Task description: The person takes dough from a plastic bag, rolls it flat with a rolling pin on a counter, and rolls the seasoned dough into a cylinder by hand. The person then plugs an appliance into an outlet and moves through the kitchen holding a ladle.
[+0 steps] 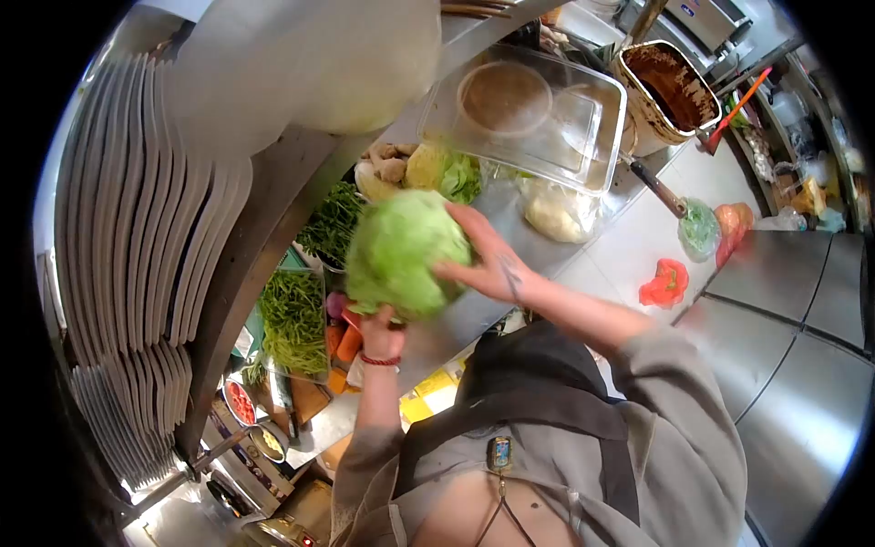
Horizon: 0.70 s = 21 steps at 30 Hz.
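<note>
While the left hand (383, 335) cups the lettuce (406, 251) from its near side, fingertips hidden, the right hand (488, 260) grips its right flank, thumb and fingers spread. Roundish and blurred, it shows no clear long axis; both hands touch it. Greens (293, 314) sit left of it, a clear tub (583, 178) beyond to its right, the counter's (442, 342) edge nearer the body.
</note>
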### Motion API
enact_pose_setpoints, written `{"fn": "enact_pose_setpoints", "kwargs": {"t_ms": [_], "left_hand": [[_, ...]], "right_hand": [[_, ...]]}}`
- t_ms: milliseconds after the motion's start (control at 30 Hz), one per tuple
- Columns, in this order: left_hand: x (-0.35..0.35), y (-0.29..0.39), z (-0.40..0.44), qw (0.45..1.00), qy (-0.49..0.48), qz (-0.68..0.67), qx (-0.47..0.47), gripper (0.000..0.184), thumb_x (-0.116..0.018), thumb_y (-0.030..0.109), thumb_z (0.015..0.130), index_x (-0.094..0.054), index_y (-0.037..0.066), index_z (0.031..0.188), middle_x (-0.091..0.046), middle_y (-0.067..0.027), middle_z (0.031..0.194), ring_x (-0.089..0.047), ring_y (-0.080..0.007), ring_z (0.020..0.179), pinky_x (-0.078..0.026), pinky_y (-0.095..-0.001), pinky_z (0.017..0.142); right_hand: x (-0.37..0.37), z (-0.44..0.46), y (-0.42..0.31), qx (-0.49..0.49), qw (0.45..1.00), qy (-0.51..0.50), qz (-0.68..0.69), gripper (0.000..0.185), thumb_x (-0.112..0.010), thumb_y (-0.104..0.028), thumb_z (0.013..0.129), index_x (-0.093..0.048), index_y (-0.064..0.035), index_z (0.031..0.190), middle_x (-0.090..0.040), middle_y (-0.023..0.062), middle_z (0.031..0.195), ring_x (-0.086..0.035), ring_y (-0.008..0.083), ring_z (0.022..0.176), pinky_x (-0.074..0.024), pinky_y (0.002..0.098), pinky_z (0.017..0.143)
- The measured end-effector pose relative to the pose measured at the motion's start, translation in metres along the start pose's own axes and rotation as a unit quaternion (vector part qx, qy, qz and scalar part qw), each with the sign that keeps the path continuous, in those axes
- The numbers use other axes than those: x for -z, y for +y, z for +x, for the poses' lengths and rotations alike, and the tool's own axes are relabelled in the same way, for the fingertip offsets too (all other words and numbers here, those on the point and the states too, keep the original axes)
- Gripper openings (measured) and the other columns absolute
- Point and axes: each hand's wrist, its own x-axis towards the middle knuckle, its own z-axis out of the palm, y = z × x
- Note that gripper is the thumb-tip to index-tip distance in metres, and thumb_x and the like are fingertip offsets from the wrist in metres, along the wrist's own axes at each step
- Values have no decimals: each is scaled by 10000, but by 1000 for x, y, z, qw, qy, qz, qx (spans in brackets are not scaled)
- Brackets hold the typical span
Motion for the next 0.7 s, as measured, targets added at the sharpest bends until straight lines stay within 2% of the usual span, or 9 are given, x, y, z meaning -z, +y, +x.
{"fn": "enact_pose_setpoints", "kwargs": {"t_ms": [67, 100, 133, 200, 233, 300, 400, 500, 700], "left_hand": [[-9, 26, 31, 999, 28, -26, -35, 576, -670, 91, 849, -404, 151, 1356, -486, -32, 1310, -456, -241, 1216, -408, -460, 1001], [-17, 43, 49, 997, 27, -46, -51, 551, -656, 103, 863, -406, 154, 1352, -480, -40, 1317, -454, -246, 1219, -411, -470, 995], [-31, 61, 67, 997, 24, -35, -65, 531, -643, 126, 876, -407, 156, 1351, -470, -48, 1328, -451, -254, 1227, -414, -488, 988], [-36, 88, 106, 997, 5, 16, -71, 488, -601, 207, 910, -403, 156, 1354, -449, -64, 1352, -440, -279, 1244, -416, -523, 980], [-29, 100, 129, 996, -10, 56, -65, 475, -572, 265, 931, -397, 152, 1358, -439, -71, 1364, -434, -294, 1252, -415, -540, 977], [-9, 111, 179, 998, -43, 36, -35, 536, -530, 409, 927, -426, 114, 1362, -437, -107, 1401, -418, -322, 1281, -401, -519, 1003], [4, 113, 233, 984, -126, -119, 35, 536, -490, 422, 943, -417, 113, 1376, -397, -125, 1432, -363, -364, 1314, -339, -566, 1044], [-34, 110, 262, 997, -11, -50, 51, 561, -469, 432, 950, -387, 112, 1403, -371, -132, 1447, -323, -378, 1333, -288, -588, 1068], [-74, 100, 294, 993, -63, -68, 72, 530, -498, 395, 945, -413, 101, 1377, -416, -118, 1388, -375, -337, 1279, -325, -525, 1041]], "right_hand": [[-7, 51, -8, 28, 999, 16, 31, 857, -716, -423, 755, -338, 10, 1390, -355, 299, 1363, -380, 422, 1265, -334, 419, 1056], [-9, 76, -13, 63, 997, 34, 10, 758, -686, -353, 811, -347, 18, 1378, -418, 247, 1339, -408, 363, 1257, -323, 402, 1060], [-14, 99, -13, 78, 996, 49, 17, 727, -669, -357, 823, -362, 13, 1369, -433, 242, 1328, -416, 337, 1255, -328, 403, 1054], [-10, 145, -29, 54, 994, 1, 91, 671, -639, -333, 848, -381, 21, 1356, -431, 212, 1354, -418, 308, 1257, -321, 390, 1062], [-42, 196, 16, 95, 976, 24, 197, 603, -676, -300, 798, -469, 2, 1277, -522, 203, 1198, -490, 341, 1130, -374, 413, 997], [-68, 231, 48, 186, 947, 58, 256, 485, -713, -255, 745, -576, -32, 1154, -619, 180, 1006, -564, 364, 987, -428, 434, 924], [-33, 256, 25, 127, 987, 90, 45, 462, -708, -237, 745, -575, -44, 1143, -612, 176, 1023, -553, 361, 1009, -427, 432, 929], [-23, 285, 26, 87, 987, 96, -94, 440, -702, -220, 745, -575, -55, 1132, -606, 173, 1040, -542, 358, 1031, -425, 430, 934], [-16, 299, 39, 60, 970, 84, -218, 399, -692, -184, 745, -574, -78, 1111, -592, 166, 1074, -519, 353, 1075, -423, 426, 944]]}}
